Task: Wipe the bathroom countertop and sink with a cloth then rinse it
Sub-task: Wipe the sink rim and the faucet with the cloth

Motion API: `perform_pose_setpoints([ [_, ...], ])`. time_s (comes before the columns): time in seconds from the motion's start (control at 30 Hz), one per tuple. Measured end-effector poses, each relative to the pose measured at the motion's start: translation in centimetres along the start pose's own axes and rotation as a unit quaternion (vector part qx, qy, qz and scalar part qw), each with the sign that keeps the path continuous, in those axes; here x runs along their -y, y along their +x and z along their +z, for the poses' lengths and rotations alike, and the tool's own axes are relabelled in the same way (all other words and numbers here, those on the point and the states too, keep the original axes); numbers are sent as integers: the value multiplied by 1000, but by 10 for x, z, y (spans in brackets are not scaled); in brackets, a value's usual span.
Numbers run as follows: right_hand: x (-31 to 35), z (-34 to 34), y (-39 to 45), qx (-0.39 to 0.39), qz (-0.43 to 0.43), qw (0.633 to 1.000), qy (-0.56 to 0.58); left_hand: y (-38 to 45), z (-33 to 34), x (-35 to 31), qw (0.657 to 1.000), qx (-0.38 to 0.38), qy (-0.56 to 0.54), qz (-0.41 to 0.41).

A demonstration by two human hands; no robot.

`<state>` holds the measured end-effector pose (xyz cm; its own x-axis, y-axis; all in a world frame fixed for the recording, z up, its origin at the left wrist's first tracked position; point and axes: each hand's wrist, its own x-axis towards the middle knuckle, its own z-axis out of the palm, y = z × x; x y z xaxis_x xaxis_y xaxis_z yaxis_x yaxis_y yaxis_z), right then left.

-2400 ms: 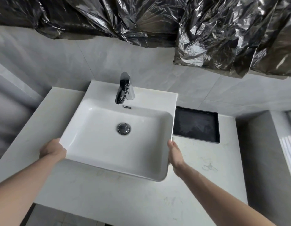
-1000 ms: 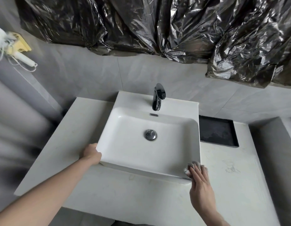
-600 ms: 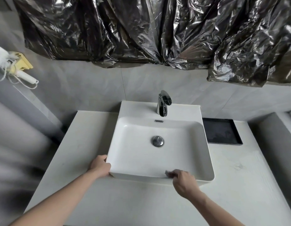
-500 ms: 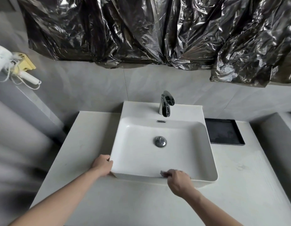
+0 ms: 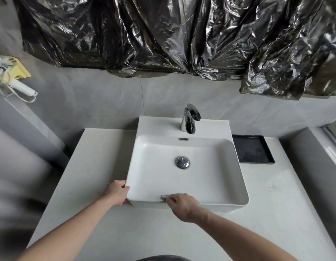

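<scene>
Item: cloth (image 5: pixel 163 197), small, grey. Location: sink (image 5: pixel 186 178) near rim, left of centre, pinched under your right hand (image 5: pixel 182 205).
Change: in the last second your right hand has slid the cloth leftward along the near rim from the right corner; rim pass looks well along.
Left hand (image 5: pixel 117 193): grasping the sink's near-left corner, bracing as before.
Outstanding, by judgement: basin, desk (image 5: pixel 99 159), rinse at tap (image 5: pixel 189 119).
</scene>
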<state>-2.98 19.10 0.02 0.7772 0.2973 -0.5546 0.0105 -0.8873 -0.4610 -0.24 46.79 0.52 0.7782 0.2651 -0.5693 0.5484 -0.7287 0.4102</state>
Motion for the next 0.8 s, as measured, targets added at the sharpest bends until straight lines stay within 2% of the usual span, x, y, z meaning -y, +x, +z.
perform_pose_setpoints([
  [0.2,-123,-49,-57,-47,116,987,-99,10,0,-6,998,-8,53,13],
  [0.33,-143,-69,-74,-48,132,980,-141,20,-4,-32,999,-14,41,28],
  [0.53,-114,-48,-40,-48,145,983,-107,29,4,-35,989,-107,-95,18],
  [0.63,-72,-22,-13,-35,96,994,-35,28,12,-22,974,-110,-196,22],
  [0.8,13,18,33,8,-9,999,48,32,21,-12,930,-86,-356,-23],
])
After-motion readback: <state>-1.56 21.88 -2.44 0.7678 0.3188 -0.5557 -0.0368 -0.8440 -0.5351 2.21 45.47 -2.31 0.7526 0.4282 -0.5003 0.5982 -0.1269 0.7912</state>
